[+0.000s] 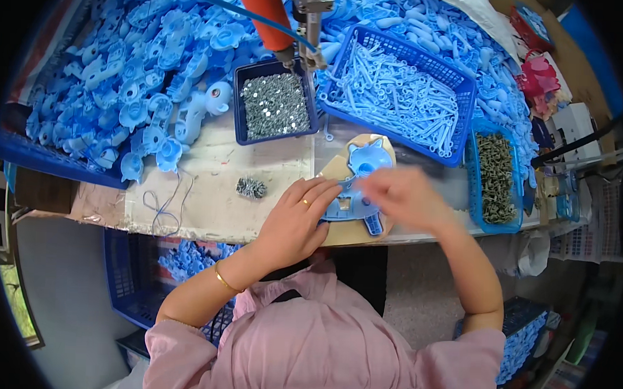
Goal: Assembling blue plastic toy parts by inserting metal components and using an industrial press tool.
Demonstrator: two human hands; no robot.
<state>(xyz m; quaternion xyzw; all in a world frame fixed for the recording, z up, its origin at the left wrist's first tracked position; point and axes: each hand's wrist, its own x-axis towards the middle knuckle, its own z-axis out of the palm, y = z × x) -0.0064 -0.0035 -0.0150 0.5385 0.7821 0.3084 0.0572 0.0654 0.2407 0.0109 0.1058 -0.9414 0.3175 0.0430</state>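
A light-blue plastic shell with ear-like points lies hollow side up on a tan holding block at the table's front edge. My left hand grips the shell's left side, its fingers over the rim and its thumb lower down. Over the shell's right side is my right hand, smeared by motion; its curled fingers hide part of the shell, and what they hold, if anything, cannot be made out. Below them a blue ribbed piece sticks out. A small heap of metal screws lies left of my left hand.
A dark-blue bin of small metal parts stands beyond my hands, under an orange-bodied powered tool. A basket of light-blue sticks is beside it. A blue tray of screws sits right. Blue shells pile up left.
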